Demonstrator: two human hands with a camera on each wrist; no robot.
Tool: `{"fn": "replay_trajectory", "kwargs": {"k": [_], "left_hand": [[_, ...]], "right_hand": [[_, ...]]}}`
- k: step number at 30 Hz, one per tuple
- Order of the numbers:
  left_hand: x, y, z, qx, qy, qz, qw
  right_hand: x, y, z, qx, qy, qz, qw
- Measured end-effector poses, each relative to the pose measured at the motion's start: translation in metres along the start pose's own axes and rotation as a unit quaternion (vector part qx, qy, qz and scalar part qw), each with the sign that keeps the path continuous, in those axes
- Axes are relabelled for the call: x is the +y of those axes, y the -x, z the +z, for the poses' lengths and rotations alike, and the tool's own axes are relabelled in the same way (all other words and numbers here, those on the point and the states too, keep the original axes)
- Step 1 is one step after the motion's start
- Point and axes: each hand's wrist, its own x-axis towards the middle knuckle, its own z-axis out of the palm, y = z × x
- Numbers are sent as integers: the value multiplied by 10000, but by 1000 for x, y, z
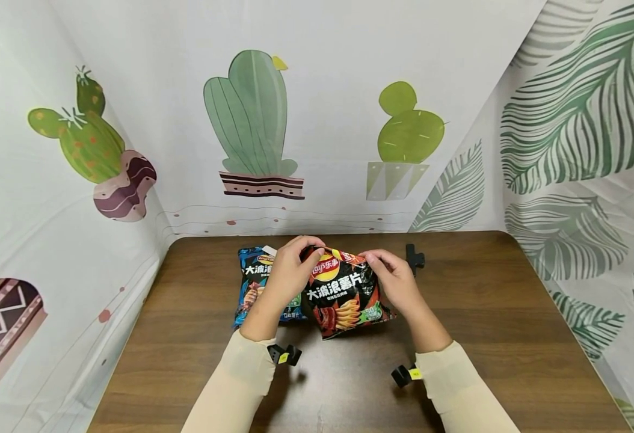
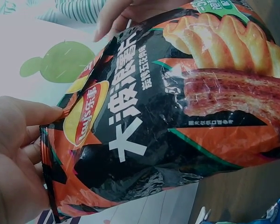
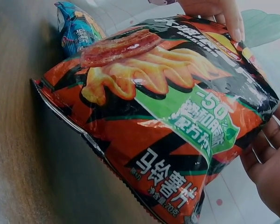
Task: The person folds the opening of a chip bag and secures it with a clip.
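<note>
A black and orange Lay's potato chip bag (image 1: 344,294) is held upright with its printed front facing me, its lower edge close to the table. My left hand (image 1: 289,272) pinches the bag's top left corner, thumb on the front; in the left wrist view the thumb of that hand (image 2: 18,154) presses near the yellow logo. At the top right corner, my right hand (image 1: 395,278) grips the bag's edge, and in the right wrist view its fingers (image 3: 266,140) lie behind the bag. The bag's top edge looks folded over.
A blue chip bag (image 1: 249,294) lies left of the held one, partly hidden by my left forearm. A small white piece (image 1: 269,250) sits at its top. A black clip (image 1: 414,257) lies to the right on the wooden table (image 1: 474,288). Printed cloth hangs behind.
</note>
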Motion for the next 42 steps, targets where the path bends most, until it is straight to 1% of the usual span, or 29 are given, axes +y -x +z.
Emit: {"fn": "replay_trajectory", "kwargs": {"k": [7,12,15,20,22,24,27,31,34,42], "left_hand": [[2,-1,1,-17,-12,-55,10000],[4,0,1,-43,67,-88,9999],[4,0,1,-34,92,-105,9999],[3,1,1,-7,90,-124,9999],[3,1,1,-7,101,-124,9999],[3,2,1,-2,107,-113,9999],[3,2,2,9,123,-85,9999],[2,2,2,10,103,-86,9999],[1,2,3,-2,93,-87,9999],[-2,3,4,27,141,-81,9999]], "right_hand": [[3,-3,-6,144,167,4,9998],[-10,-1,-9,139,320,41,9994],[-12,-1,-10,87,479,107,9988],[20,-3,-14,150,612,253,9977],[35,-4,-16,246,778,345,9961],[44,-5,-18,316,1049,418,9931],[53,-5,-22,395,1401,567,9877],[64,-4,-28,549,1610,794,9822],[71,-3,-33,751,1619,934,9795],[85,-4,-39,1237,1523,1077,9746]]}}
